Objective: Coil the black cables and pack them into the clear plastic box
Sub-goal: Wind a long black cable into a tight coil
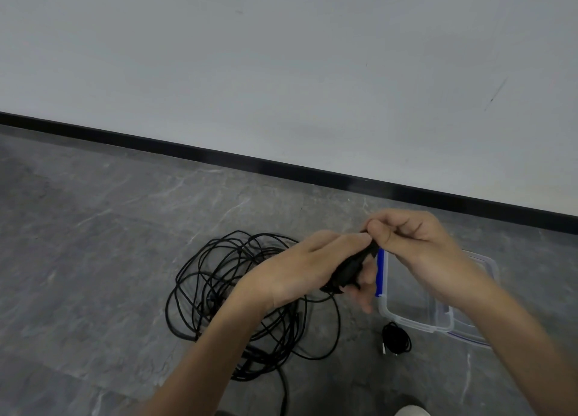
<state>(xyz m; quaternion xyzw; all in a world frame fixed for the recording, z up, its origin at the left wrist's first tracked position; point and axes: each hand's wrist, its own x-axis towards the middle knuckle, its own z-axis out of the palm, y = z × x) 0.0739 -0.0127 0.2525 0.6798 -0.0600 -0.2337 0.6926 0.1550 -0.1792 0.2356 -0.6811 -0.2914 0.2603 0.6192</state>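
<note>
Fingers [342, 242] of the left hand [300, 268] are curled round a small black cable bundle [350, 268]. The right hand [416, 247] pinches a strand at the bundle's top. Grip firmly with the left so the loops do not spring apart, and wrap the strand tight. The clear box [406, 320] lies just below the right fingers. A finished coil [396, 337] lies beside the box, and the loose tangle [219, 275] lies beneath the left wrist.

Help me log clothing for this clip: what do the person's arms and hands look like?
Both are bare. The left hand and right hand have no gloves, and no rings show on the visible fingers. The left forearm and right forearm carry no sleeve, watch or band as far as the frame shows.
</note>
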